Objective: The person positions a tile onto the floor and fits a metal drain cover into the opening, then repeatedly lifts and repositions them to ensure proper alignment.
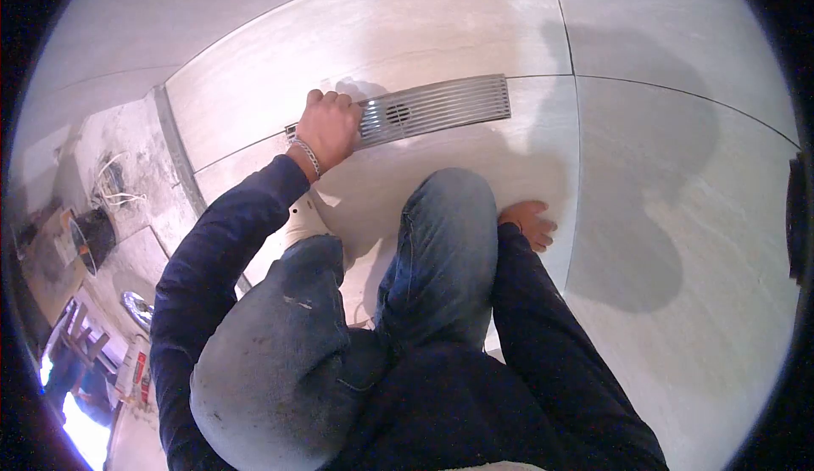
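A long slotted metal drain grate (pixel 449 106) lies across the light tiled floor (pixel 458 30), with a round dark drain showing through its slats. Its left part is under my left hand (pixel 329 128), whose fingers are curled over the grate's far edge; a chain bracelet circles that wrist. To the right of my raised knee, my right hand (pixel 530 223) rests on the tile with its fingers apart and nothing in it.
A black bucket (pixel 93 238) stands at the left beyond the tile edge, near pale cables (pixel 123 197). Below it are a round metal-rimmed object (pixel 137 308) and a red-and-white package (pixel 134 371). A dark object (pixel 797 217) is at the far right.
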Motion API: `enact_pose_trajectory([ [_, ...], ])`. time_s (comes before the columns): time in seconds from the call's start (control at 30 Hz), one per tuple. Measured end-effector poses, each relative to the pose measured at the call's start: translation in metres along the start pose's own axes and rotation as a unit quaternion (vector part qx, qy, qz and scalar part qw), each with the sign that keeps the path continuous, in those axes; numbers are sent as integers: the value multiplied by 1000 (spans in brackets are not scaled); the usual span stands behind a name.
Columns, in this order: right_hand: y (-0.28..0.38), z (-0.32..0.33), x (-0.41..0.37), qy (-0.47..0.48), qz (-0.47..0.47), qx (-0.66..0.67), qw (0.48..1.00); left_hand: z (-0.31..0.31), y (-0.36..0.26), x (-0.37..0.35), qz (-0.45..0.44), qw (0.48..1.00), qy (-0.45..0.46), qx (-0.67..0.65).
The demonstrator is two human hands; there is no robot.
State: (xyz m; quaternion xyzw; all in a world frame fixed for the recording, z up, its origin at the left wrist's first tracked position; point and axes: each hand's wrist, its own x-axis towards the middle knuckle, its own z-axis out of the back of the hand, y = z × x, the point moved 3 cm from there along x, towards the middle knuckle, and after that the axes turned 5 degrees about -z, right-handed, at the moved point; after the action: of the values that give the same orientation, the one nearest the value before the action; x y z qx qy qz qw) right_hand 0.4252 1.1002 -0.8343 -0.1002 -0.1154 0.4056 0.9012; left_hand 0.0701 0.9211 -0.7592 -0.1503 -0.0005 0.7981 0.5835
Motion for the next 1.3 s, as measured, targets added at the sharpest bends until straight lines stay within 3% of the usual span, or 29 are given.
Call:
enact_pose_trajectory([
  [0.1,1,0,-1,4,4,3,1000,-10,5,-3,-32,998,-55,12],
  [0.23,-1,8,-2,-2,4,8,1000,-27,8,-3,-12,999,-44,-25],
  [0.3,-3,2,-2,-8,0,13,1000,-35,12,-5,30,995,-41,-89],
  [0.43,-3,-3,1,-25,-9,25,999,-19,13,-7,26,977,-70,-199],
  [0.5,-5,-1,2,-34,-12,32,999,-18,17,-8,173,937,-77,-294],
  [0.53,-6,0,1,-39,-13,36,999,-18,17,-6,169,936,-83,-298],
  [0.6,-5,-1,0,-47,-11,45,998,-24,15,-4,67,956,-85,-274],
  [0.73,1,-12,13,-36,34,21,999,-36,26,-14,72,940,-142,-301],
  [0.77,5,-10,22,73,71,35,994,-32,26,-19,74,937,-156,-304],
  [0.8,7,-7,25,181,104,47,977,-20,23,-25,74,933,-169,-308],
  [0.83,20,4,22,102,239,195,946,-8,23,-29,75,932,-174,-311],
  [0.87,31,14,15,20,363,332,870,5,22,-34,57,933,-198,-295],
  [0.93,47,146,-49,67,505,454,731,31,20,-44,40,934,-220,-278],
  [1.0,49,232,-97,42,673,448,587,55,6,-47,-20,941,-218,-259],
  [1.03,53,257,-107,39,672,449,587,63,-2,-47,-22,940,-220,-259],
  [1.1,60,279,-134,50,850,222,476,79,-20,-46,-87,931,-252,-249],
  [1.13,62,281,-135,46,851,221,474,86,-29,-45,-86,930,-256,-248],
  [1.2,67,267,-133,203,805,34,557,94,-43,-46,-117,922,-246,-277],
  [1.23,63,265,-131,201,806,30,556,93,-42,-47,-116,920,-248,-280],
  [1.3,51,252,-114,245,752,92,605,91,-40,-50,-160,898,-299,-280],
])
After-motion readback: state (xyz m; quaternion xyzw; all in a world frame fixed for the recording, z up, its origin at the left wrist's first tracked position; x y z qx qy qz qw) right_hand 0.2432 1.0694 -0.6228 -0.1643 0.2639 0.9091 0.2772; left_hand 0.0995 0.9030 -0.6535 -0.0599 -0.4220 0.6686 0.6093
